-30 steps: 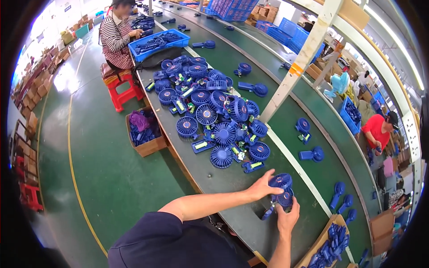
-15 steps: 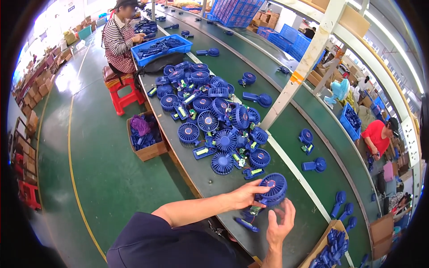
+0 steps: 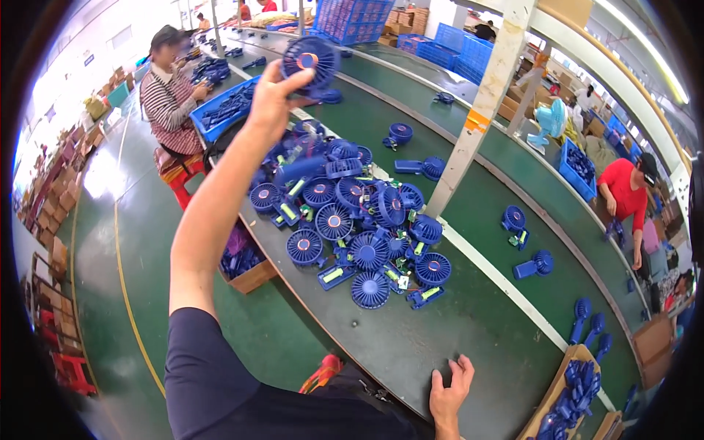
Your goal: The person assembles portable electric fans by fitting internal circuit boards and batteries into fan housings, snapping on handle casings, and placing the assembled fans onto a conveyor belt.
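Head view: holding one blue fan (image 3: 312, 62) high in left hand (image 3: 273, 95), with thumb and fingers closed around its rim and one finger lying across the face near the hub. Held well above the table (image 3: 396, 337), toward the far end of the pile (image 3: 369, 251). Below the wrist, see also a blurred blue piece (image 3: 301, 170); cannot tell whether joined to the fan or part of the pile.

Holding right hand (image 3: 449, 392) low at the near part of the table, with fingers loosely spread and slightly curled, gripping nothing; cannot tell whether touching the surface or just above it.

Judging by the pose, handling a single fan at arm's length, with left hand alone. For the next move, seems to call for a firm rim grip and for care around the exposed green cells (image 3: 337, 275) in the pile.

Beyond the white strip (image 3: 506, 284), see more fans spaced along the belt (image 3: 477, 198); at lower right, a cardboard box (image 3: 548, 396) of blue parts; past the pile, a blue tub (image 3: 220, 130) beside a seated co-worker (image 3: 172, 110).
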Tool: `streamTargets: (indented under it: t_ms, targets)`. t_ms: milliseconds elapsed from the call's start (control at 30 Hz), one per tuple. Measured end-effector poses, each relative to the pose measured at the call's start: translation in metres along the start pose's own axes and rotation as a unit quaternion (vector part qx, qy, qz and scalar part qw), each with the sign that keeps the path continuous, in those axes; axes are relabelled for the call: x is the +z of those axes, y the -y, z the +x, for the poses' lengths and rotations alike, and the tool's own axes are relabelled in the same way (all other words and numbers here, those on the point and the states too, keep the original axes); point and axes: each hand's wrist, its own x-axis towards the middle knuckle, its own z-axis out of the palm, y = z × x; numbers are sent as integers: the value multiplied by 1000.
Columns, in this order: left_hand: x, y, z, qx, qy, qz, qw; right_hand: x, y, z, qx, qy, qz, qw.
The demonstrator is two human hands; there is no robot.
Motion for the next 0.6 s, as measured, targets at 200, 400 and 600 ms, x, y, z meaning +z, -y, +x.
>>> streamTargets:
  t_ms: [200,400,600]
  targets:
    - [-79,77,77,-39,-157,255,953,9,5,3,42,24,-44,998]
    - [-128,151,79,-109,-194,448,866,15,-1,3,7,38,-69,997]
    - [-146,183,62,-161,-141,604,768,15,1,2,19,46,-70,996]
